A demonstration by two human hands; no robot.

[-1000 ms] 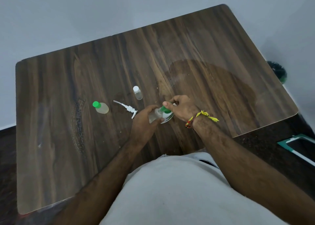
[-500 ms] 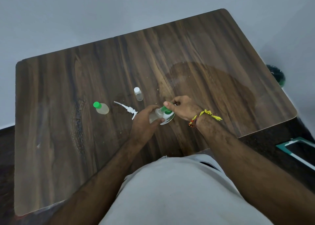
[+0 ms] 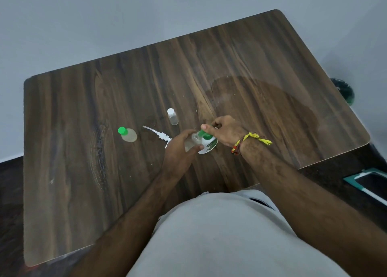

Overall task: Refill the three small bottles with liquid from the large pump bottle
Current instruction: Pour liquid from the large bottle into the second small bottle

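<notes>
Near the table's middle, my left hand [image 3: 178, 151] is closed around a small clear bottle [image 3: 192, 143] whose mouth is open. My right hand [image 3: 227, 131] grips the green-necked top of the large white bottle [image 3: 209, 146], which leans against the small bottle's mouth. The pump head [image 3: 160, 135] with its tube is off the large bottle and lies on the table just left of my left hand. A small bottle with a green cap [image 3: 128, 134] stands further left. Behind the pump stands a small clear bottle with a white cap [image 3: 172, 116].
The wooden table [image 3: 272, 71] has a large damp-looking patch at the right. On the floor to the right are a dark green round object [image 3: 344, 90] and a teal-framed flat object [image 3: 370, 182]. A pale wall runs behind the table.
Both hands stay together on the two bottles with hardly any shift. The camera view has drifted slightly.
</notes>
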